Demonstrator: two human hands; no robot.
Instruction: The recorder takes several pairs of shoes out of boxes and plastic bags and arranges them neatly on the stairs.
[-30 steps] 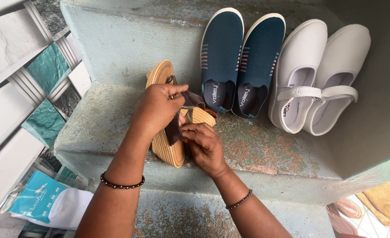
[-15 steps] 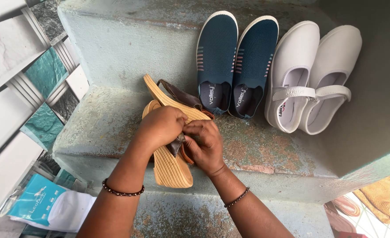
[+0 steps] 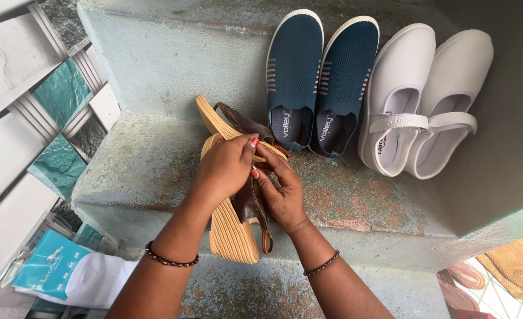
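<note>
The left hand and right hand cover most of the tan wedge sandals. A yellow cloth and a packet of white socks are cropped by the edges.

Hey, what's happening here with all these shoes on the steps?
A person is handling a pair of tan wedge sandals on a worn concrete step. The left hand and right hand both grip the brown straps. Navy slip-on shoes and white strap shoes lean against the riser behind.
</note>
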